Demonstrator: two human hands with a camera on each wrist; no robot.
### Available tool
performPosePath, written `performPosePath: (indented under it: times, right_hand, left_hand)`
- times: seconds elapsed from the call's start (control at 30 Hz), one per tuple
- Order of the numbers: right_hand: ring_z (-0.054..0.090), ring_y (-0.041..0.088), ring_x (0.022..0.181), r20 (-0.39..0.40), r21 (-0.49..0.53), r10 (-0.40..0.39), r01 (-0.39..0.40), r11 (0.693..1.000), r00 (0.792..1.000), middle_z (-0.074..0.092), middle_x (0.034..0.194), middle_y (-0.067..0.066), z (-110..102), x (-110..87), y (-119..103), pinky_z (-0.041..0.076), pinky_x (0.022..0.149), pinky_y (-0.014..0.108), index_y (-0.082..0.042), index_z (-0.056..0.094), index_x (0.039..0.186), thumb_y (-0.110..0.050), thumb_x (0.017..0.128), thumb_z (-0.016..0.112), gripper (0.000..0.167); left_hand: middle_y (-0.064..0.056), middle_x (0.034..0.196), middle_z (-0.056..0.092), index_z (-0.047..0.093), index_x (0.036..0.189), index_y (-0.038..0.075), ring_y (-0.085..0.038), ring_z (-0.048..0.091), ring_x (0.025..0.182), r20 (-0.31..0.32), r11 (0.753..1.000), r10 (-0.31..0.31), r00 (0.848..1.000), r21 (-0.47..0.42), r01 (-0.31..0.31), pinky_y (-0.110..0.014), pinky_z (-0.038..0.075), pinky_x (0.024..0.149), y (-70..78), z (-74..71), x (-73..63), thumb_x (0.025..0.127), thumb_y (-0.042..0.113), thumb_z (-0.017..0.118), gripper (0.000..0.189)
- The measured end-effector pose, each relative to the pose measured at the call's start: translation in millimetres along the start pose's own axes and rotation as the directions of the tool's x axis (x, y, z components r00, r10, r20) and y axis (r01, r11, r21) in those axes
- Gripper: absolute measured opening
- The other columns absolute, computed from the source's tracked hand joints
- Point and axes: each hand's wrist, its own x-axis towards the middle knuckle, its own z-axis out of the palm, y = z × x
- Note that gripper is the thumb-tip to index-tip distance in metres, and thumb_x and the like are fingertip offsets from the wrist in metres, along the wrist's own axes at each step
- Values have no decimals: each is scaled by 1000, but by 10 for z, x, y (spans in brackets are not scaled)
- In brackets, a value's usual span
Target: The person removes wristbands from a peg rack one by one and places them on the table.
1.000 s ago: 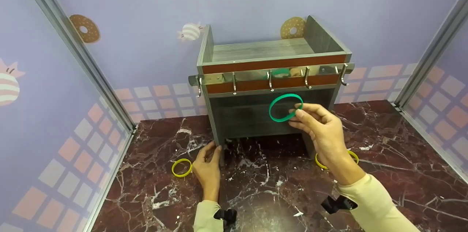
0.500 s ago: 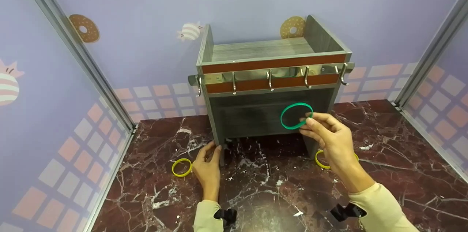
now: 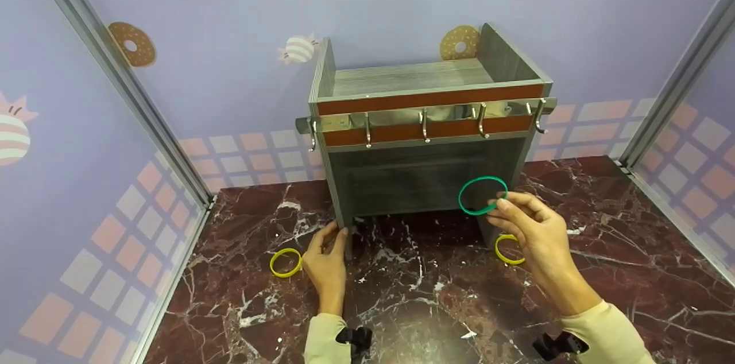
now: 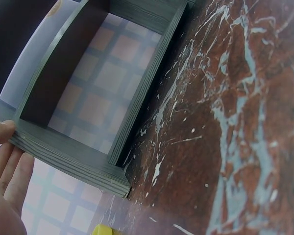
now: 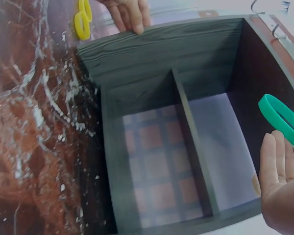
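My right hand (image 3: 537, 237) pinches a green wristband (image 3: 474, 213) between thumb and fingers, in front of the lower right part of a small grey wooden shelf (image 3: 430, 78). In the right wrist view, the green wristband (image 5: 269, 106) tilts up from the fingertips. My left hand (image 3: 326, 269) grips the lower left side panel of the shelf; in the left wrist view the thumb and fingers lie on either side of the panel's edge (image 4: 63, 164). One yellow wristband (image 3: 285, 275) lies left of that hand. Another yellow wristband (image 3: 503, 259) is partly covered by my right hand.
Along the shelf's red-brown front runs a metal rail (image 3: 396, 117) with several hooks (image 3: 425, 127), on which nothing hangs. A dark red marbled tabletop (image 3: 402, 318) carries everything. Patterned lilac walls (image 3: 229, 65) enclose the back and both sides.
My right hand has moved down and to the right with the green wristband, away from the hooks. The left hand stays put on the shelf's side panel.
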Motion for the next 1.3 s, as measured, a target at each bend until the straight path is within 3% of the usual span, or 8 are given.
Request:
performPosePath:
  times: [0.13,0.3,0.53,0.67,1.17,1.3]
  right_hand:
    - [77,28,92,-21,-2,14,-14,1000,1000,75,110,23,-106,-16,49,64,88,40,17,64,120,1,102,69,24]
    - [76,27,90,-47,-10,40,-40,999,998,76,109,21,-256,-45,106,63,88,39,13,67,119,-2,103,69,21]
    - [76,24,91,-93,-6,77,-78,997,993,76,105,13,-505,-103,158,63,89,36,4,71,115,-3,103,70,14]
    - [77,24,90,-110,15,92,-91,996,990,76,103,13,-648,-134,189,63,89,36,4,71,113,-2,103,69,12]
    - [77,19,88,-161,10,102,-102,995,982,78,101,9,-1176,-116,250,63,87,32,-3,76,108,0,103,69,10]
    - [78,20,88,-167,-6,98,-100,995,981,79,101,10,-1322,-94,266,63,87,31,-1,74,110,0,101,71,9]
  left_hand:
    - [-25,98,76,77,105,-12,-41,74,91,-3,1000,1,1000,4,-1,-24,63,80,18,-1,-1,86,-14,81,19]
    - [-25,98,76,77,105,-12,-42,74,92,0,1000,8,1000,18,-8,-21,62,80,36,3,-7,87,-14,80,18]
    - [-25,99,76,77,105,-11,-47,73,94,-14,999,-6,1000,34,7,-25,62,79,-285,26,26,87,-13,81,19]
    - [-21,99,77,79,106,-6,-43,74,94,-14,1000,-12,1000,15,12,-27,63,79,-361,15,35,86,-9,83,20]
    - [-17,98,78,80,106,-3,-38,74,93,3,999,-30,1000,-23,30,-30,64,82,-372,-5,35,88,-4,85,19]
    - [-21,99,77,79,107,-7,-43,74,94,0,1000,-12,1000,-29,12,-27,63,82,-381,8,31,87,-9,83,20]
